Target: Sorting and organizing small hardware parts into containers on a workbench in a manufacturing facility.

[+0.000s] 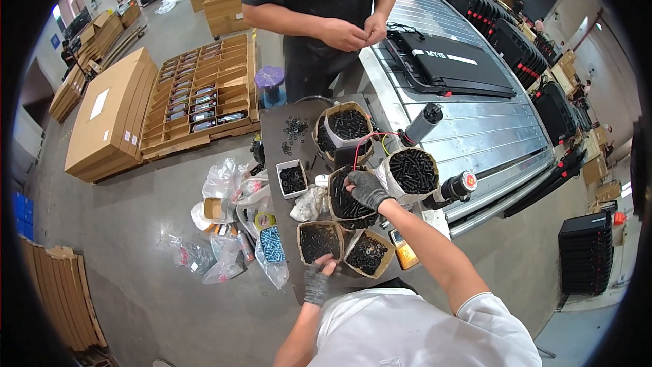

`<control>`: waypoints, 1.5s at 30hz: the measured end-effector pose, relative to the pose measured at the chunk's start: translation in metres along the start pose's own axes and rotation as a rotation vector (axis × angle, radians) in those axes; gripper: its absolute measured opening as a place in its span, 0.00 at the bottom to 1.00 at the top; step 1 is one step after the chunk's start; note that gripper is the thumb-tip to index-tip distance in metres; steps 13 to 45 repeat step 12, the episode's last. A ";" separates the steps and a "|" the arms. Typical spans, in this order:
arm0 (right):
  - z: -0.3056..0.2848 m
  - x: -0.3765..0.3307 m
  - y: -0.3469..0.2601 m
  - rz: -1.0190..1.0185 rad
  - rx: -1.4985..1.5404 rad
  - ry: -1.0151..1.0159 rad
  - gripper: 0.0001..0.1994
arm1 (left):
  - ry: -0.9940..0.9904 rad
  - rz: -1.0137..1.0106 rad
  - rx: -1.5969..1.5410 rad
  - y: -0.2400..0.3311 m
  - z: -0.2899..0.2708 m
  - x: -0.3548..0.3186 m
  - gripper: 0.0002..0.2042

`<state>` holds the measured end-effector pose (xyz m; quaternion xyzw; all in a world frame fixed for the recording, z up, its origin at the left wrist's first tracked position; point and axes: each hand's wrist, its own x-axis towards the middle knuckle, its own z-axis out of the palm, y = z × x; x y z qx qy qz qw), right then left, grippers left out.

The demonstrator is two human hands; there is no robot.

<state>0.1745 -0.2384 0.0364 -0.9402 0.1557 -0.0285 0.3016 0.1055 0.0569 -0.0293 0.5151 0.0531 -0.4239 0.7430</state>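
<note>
My left hand point(319, 281), in a grey fingerless glove, is at the near edge of an open carton of small black screws point(318, 239). Its fingers are drawn together; whatever they hold is too small to make out. My right hand point(367, 189), gloved the same way, reaches over the middle carton of black bolts point(352, 208). Those fingers curl down at the carton's far side, and their grip is partly hidden. Right of the left hand stands a carton of black washers or nuts point(367, 254). A rounder carton of black bolts point(412, 171) is beside my right wrist.
More black bolts point(349, 124) fill a far carton. A white box of black rings point(293, 179) and loose rings point(294, 129) lie on the dark table. Black cylindrical tools point(424, 124) with wires stand at right. Opposite, a person point(319, 27) works with both hands. Plastic bags point(227, 251) lie left.
</note>
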 end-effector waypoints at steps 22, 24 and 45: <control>-0.040 -0.034 -0.007 -0.056 0.986 0.510 0.19 | -0.169 0.070 0.234 -0.034 0.034 0.003 0.21; -0.040 -0.034 -0.007 -0.056 0.986 0.510 0.19 | -0.169 0.070 0.234 -0.034 0.034 0.003 0.21; -0.040 -0.034 -0.007 -0.056 0.986 0.510 0.19 | -0.169 0.070 0.234 -0.034 0.034 0.003 0.21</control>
